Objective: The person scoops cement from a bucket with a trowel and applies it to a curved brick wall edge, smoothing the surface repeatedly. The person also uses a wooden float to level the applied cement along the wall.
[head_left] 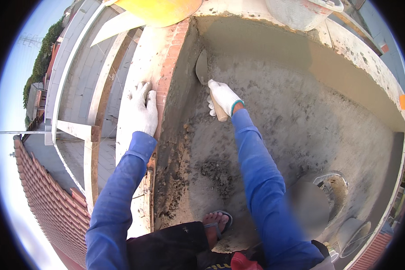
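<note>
My right hand (223, 96), in a white knit glove, is closed around the wooden handle of a trowel (202, 67). The trowel's leaf-shaped metal blade points away from me, by the foot of the left wall's mortar-coated inner face (181, 81), near the far left corner. Whether the blade touches the mortar is hard to tell. My left hand (143, 108), gloved the same way, rests on the pale top of the left wall (141, 63) with its fingers apart, holding nothing. Below the trowel spreads a rough grey cement floor (279, 130).
A rounded yellow object (162, 10) and a whitish bucket (299, 13) sit on the far ledge. Two more buckets, one upright-looking (339, 193) and one lower (348, 236), stand at lower right. Left of the wall are wooden beams (107, 81) and a tiled roof (54, 198).
</note>
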`<state>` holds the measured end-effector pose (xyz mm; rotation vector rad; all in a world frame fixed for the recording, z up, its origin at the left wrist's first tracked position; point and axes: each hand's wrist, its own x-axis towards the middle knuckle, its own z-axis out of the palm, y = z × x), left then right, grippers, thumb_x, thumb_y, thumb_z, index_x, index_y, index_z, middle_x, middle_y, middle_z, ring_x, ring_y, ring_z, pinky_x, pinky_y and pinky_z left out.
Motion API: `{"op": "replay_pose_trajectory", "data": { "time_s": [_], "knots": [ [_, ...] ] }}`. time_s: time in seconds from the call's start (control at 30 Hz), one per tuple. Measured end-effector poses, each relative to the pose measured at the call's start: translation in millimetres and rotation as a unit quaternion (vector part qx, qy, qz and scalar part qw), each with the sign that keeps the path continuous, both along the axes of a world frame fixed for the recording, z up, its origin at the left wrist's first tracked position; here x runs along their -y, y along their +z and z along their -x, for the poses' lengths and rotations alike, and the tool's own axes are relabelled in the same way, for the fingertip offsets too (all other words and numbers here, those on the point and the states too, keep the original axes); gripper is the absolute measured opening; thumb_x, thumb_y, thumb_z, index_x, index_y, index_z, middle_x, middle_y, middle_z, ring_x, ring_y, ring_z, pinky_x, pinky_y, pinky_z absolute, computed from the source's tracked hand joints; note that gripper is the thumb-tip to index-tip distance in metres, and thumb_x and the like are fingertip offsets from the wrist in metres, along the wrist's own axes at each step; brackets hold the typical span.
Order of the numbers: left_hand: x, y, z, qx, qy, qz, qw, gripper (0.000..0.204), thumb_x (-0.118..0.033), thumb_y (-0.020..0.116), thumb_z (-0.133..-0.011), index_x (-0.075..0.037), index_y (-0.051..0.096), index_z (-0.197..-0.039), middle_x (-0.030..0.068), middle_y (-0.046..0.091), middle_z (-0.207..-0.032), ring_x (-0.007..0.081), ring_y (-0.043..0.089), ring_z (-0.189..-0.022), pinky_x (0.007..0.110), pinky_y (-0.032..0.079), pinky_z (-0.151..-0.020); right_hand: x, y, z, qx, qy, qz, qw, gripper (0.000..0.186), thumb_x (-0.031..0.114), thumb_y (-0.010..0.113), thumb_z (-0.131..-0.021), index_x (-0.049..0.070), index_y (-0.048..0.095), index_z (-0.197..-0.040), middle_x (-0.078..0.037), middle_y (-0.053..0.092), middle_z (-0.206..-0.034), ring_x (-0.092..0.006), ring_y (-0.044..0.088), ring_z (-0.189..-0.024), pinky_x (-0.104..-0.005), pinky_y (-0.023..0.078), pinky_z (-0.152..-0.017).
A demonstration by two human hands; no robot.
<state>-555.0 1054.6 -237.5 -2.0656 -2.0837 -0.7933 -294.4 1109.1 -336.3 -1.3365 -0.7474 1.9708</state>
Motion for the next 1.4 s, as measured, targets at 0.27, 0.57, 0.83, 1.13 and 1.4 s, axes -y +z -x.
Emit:
{"op": "replay_pose_trajectory", "data": {
  "time_s": [0.27,0.57,0.83,1.13,1.4],
  "knots": [
    [0,-7,8,-0.012,0.009,-0.018,1.000,0.032,-0.021,0.072,-0.105,-0.006,0.079,-0.132,0.0202,0.072,-0.145,0.0398,0.057,-0.145,0.048,0.041,-0.126,12,67,-6,-0.271,-0.025,-0.009,0.962,0.037,0.051,0.056,-0.112,0.014,0.063,-0.111,-0.001,0.057,-0.078,-0.0144,0.054,-0.057,-0.0333,0.046,-0.046],
    [-4,-1,-4,-0.010,-0.014,-0.002,1.000,0.032,-0.021,0.072,-0.105,-0.004,0.078,-0.131,0.0185,0.072,-0.145,0.0387,0.057,-0.144,0.045,0.042,-0.125,31,48,-2,-0.215,-0.080,-0.049,0.972,0.039,0.046,0.050,-0.116,0.009,0.059,-0.111,-0.005,0.059,-0.075,-0.0175,0.055,-0.055,-0.0387,0.052,-0.046],
    [-9,-17,15,0.045,-0.022,0.008,0.999,0.033,-0.019,0.070,-0.106,-0.003,0.077,-0.134,0.0215,0.068,-0.151,0.0392,0.054,-0.149,0.046,0.040,-0.127,37,40,36,-0.145,-0.061,-0.077,0.985,0.038,0.044,0.044,-0.117,0.009,0.058,-0.113,-0.004,0.057,-0.074,-0.0167,0.056,-0.058,-0.0383,0.055,-0.049],
    [-3,-6,2,0.025,-0.010,0.021,0.999,0.034,-0.020,0.069,-0.107,-0.004,0.076,-0.136,0.0216,0.066,-0.152,0.0400,0.053,-0.150,0.048,0.039,-0.128,24,48,30,-0.135,-0.061,-0.079,0.986,0.040,0.048,0.046,-0.116,0.009,0.058,-0.112,-0.005,0.059,-0.080,-0.0163,0.057,-0.058,-0.0376,0.056,-0.050],
    [-5,-10,11,0.034,-0.024,0.016,0.999,0.034,-0.020,0.068,-0.107,-0.004,0.075,-0.136,0.0198,0.067,-0.152,0.0395,0.052,-0.150,0.048,0.038,-0.128,19,47,38,-0.142,-0.077,-0.108,0.981,0.040,0.046,0.045,-0.116,0.009,0.058,-0.111,-0.004,0.056,-0.075,-0.0168,0.055,-0.057,-0.0378,0.055,-0.049]
  ]
}}
